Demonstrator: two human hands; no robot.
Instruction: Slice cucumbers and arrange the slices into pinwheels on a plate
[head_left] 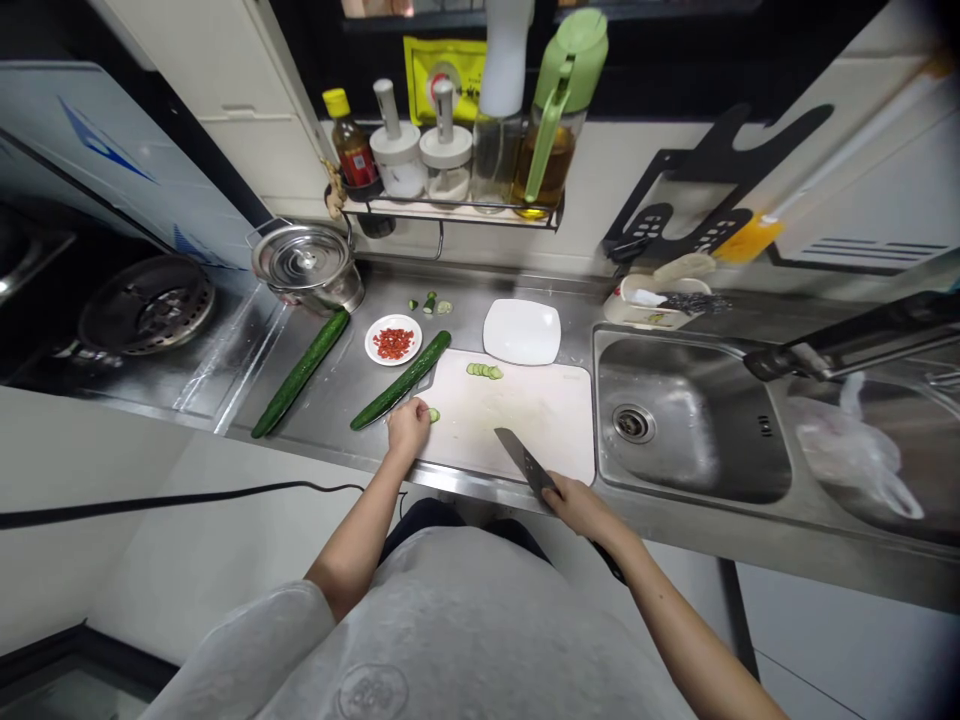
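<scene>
My left hand (409, 425) rests at the left edge of the white cutting board (540, 415), fingers curled on the near end of a long cucumber (401, 381) beside a small cucumber piece (433, 414). My right hand (577, 500) grips the handle of a dark knife (523, 461), its blade lying over the board's front edge. Several cucumber slices (484, 371) sit at the board's far side. A second cucumber (301, 373) lies on the steel counter to the left.
A small dish of chopped red chili (393, 341) and a white square plate (522, 331) stand behind the board. A lidded pot (306, 263), a stove burner (146, 305), a condiment shelf (450, 205) and a sink (690, 425) surround the counter.
</scene>
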